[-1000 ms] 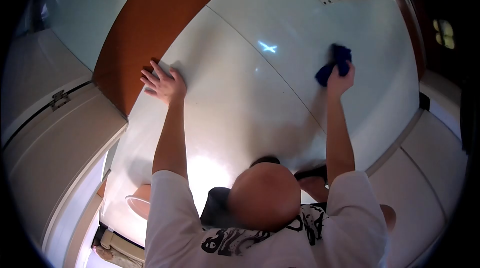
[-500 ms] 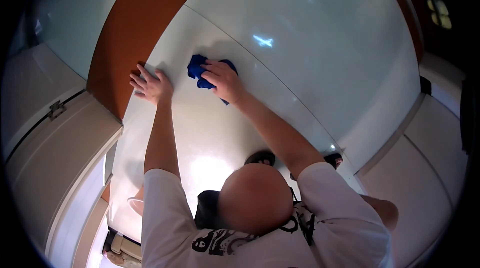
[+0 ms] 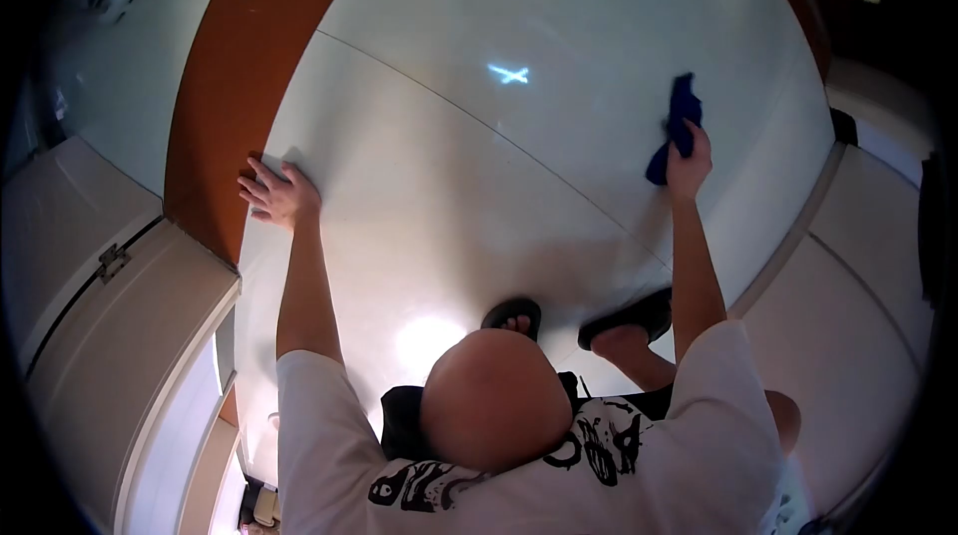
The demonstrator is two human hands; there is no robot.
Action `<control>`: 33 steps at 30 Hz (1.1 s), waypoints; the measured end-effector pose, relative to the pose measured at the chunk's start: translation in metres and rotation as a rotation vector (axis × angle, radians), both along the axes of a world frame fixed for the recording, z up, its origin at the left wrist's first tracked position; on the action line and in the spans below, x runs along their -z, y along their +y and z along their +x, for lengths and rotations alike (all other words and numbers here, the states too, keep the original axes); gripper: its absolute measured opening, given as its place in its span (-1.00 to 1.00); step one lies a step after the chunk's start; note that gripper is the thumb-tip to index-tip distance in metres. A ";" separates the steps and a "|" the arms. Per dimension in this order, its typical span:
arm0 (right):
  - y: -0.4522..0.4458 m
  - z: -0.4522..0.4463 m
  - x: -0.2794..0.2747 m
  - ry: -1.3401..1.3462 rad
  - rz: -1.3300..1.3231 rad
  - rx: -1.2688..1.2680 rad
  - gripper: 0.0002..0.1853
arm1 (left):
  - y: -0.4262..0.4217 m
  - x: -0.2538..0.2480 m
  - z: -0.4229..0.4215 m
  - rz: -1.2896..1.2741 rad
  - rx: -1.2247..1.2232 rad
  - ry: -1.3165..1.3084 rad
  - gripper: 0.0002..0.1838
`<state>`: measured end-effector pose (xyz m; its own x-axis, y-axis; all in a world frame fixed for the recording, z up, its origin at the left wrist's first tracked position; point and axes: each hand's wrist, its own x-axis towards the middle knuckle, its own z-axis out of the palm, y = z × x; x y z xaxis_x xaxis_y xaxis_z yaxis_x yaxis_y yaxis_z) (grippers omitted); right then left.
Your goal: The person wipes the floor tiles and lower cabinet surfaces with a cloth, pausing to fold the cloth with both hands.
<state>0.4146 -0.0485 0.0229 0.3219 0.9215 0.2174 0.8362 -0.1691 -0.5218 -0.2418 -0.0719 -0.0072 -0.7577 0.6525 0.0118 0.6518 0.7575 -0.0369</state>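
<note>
Fingers spread, my left hand (image 3: 282, 198) rests flat on the pale floor tiles (image 3: 399, 156), its fingertips over the edge of the brown border strip (image 3: 215, 106). My right hand (image 3: 689, 164) is closed around a bunched dark blue cloth (image 3: 683, 111) over the right side of the floor. The cloth sticks out beyond the fingers at the top and lower left. Whether all of it touches the tiles I cannot tell.
A white door (image 3: 130, 325) with a metal hinge (image 3: 114, 261) stands at the left. White panels (image 3: 848, 275) line the right side. My feet in black slippers (image 3: 639, 320) are near my knee (image 3: 496, 395). A bright reflection lies on the tiles ahead.
My right hand has swept the blue cloth from the left-middle of the floor far to the right. My left hand stays planted at the brown strip while the view has shifted slightly.
</note>
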 end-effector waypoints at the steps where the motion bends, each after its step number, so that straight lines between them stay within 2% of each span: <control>1: -0.012 0.009 0.000 0.015 -0.014 0.010 -0.43 | -0.003 0.001 0.001 -0.003 0.006 0.004 -0.22; 4: -0.017 -0.004 0.008 -0.083 0.016 -0.008 -0.31 | -0.002 0.004 0.000 -0.001 -0.006 0.010 -0.22; 5: -0.011 -0.026 0.012 -0.138 0.038 -0.021 -0.26 | -0.003 0.005 -0.003 -0.004 -0.006 0.019 -0.22; 8: 0.010 -0.123 0.008 -0.061 -0.014 -0.152 -0.13 | -0.003 0.007 -0.004 0.005 -0.013 0.020 -0.22; 11: 0.012 -0.228 0.009 0.037 0.016 -0.435 -0.23 | -0.003 0.008 -0.004 -0.003 -0.006 0.031 -0.22; 13: 0.004 -0.284 0.006 0.061 -0.087 -0.666 -0.27 | -0.005 0.010 -0.008 -0.004 0.002 0.029 -0.21; 14: 0.000 -0.300 0.002 0.072 -0.076 -0.696 -0.28 | -0.005 0.011 -0.008 -0.004 0.005 0.026 -0.21; 16: -0.001 -0.306 -0.001 0.119 -0.038 -0.704 -0.32 | -0.002 0.009 -0.007 0.000 0.001 0.019 -0.21; 19: -0.004 -0.267 -0.005 0.032 -0.160 -0.702 -0.27 | -0.003 0.008 -0.008 -0.012 -0.012 0.013 -0.20; 25: -0.069 -0.092 0.001 0.032 -0.173 -0.153 -0.15 | -0.004 0.006 -0.006 -0.003 -0.009 0.003 -0.21; 31: -0.192 0.043 0.017 -0.023 -0.101 0.631 -0.26 | -0.005 0.005 -0.007 -0.042 -0.010 0.028 -0.24; 33: -0.204 0.050 0.017 -0.054 -0.134 0.739 -0.28 | -0.004 0.009 -0.012 -0.045 -0.016 0.034 -0.24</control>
<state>0.4643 -0.2525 0.0062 0.8588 0.4895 0.1510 0.5041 -0.7553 -0.4187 -0.2538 -0.0755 -0.0162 -0.7680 0.6404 0.0084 0.6370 0.7651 -0.0935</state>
